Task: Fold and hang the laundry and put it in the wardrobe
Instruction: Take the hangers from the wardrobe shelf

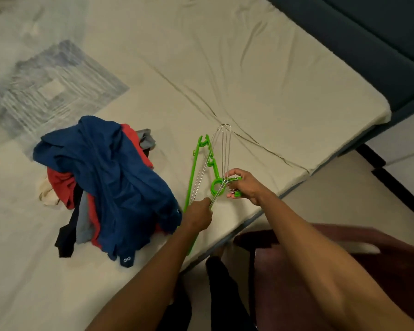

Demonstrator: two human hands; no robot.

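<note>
A heap of laundry (105, 185) lies on the bed, a blue garment on top of red, grey, black and cream pieces. Right of it lies a bunch of hangers: a green plastic hanger (193, 173) and thin metal wire hangers (222, 149). My right hand (245, 186) grips the hooks of the hangers where the green ring sits. My left hand (198, 215) pinches the lower end of the wire hangers near the bed's edge.
The bed (249, 80) has a beige sheet with a grey-blue square print (50, 91) at the left. A dark blue bed frame (380, 44) runs along the far right. A dark maroon chair (344, 247) stands at lower right, on pale floor.
</note>
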